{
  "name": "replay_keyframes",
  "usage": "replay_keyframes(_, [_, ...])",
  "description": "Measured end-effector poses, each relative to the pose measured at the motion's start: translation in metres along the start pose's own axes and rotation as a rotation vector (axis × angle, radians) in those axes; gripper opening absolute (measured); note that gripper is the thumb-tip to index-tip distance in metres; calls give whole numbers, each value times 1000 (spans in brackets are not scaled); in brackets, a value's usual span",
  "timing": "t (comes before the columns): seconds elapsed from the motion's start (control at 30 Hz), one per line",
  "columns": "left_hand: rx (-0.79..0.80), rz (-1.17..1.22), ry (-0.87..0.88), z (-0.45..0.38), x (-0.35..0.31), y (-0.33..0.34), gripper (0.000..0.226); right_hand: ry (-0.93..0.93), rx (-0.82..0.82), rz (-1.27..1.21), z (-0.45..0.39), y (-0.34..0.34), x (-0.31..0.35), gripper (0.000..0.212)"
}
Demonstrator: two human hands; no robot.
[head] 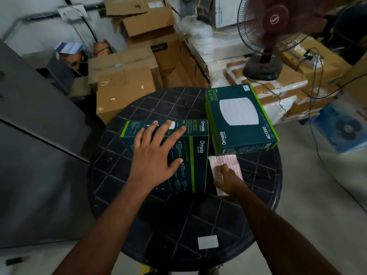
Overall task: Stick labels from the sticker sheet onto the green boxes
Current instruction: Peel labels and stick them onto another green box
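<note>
Two green boxes sit on a round black table point(158, 225). The nearer green box point(195, 161) stands on its side at the middle. My left hand point(155, 155) lies flat on it with fingers spread. The second green box point(241, 118) lies flat at the far right, with a small white label point(246, 87) at its far corner. Just in front of it lies the pink-and-white sticker sheet point(224, 161). My right hand point(228, 180) presses down on the sheet's near half, fingers on the paper.
A small white paper piece point(208, 242) lies near the table's front edge. Cardboard boxes point(123, 80) are stacked behind the table. A running fan point(272, 36) stands on wrapped packages at the back right. A grey cabinet point(35, 135) is at the left.
</note>
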State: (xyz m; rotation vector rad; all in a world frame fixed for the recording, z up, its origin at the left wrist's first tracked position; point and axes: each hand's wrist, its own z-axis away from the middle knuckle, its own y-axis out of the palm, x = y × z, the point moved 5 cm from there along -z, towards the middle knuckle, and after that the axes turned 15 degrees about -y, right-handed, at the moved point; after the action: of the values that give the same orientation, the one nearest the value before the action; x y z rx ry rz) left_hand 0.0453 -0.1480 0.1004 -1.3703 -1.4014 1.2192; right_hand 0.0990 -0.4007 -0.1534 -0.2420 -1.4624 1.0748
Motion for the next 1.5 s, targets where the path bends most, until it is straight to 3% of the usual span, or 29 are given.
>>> replay_keyframes(0.13, [57, 209, -50, -5, 23, -12, 68, -23, -544, -250, 16, -51, 53, 21])
replay_keyframes(0.2, [52, 238, -36, -6, 38, -16, 58, -131, -833, -462, 36, -87, 105, 20])
replay_keyframes(0.27, [35, 268, -29, -5, 53, -17, 55, -264, -971, -591, 52, -118, 158, 20])
replay_keyframes(0.33, [7, 360, -39, -5, 66, -17, 49, -405, -892, -549, 61, -141, 211, 12])
replay_keyframes(0.43, [-62, 510, -31, -5, 82, -16, 36, -537, -531, -288, 55, -155, 277, 9])
replay_keyframes(0.57, [-104, 624, -20, -3, 91, -16, 29, -556, -138, 187, 24, -146, 323, 9])
replay_keyframes(0.83, [-154, 627, 59, 2, 84, -24, 20, -430, 206, 634, -11, -133, 360, 20])
replay_keyframes(0.93, [-172, 616, 53, 1, 85, -23, 19, -403, 301, 789, -13, -130, 373, 12])
replay_keyframes(1.1, [-170, 646, 46, -4, 86, -20, 16, -356, 440, 965, -16, -122, 388, 29])
replay_keyframes(1.5, [-157, 680, 23, 1, 85, -17, 21, -377, 435, 1090, -20, -109, 408, 25])
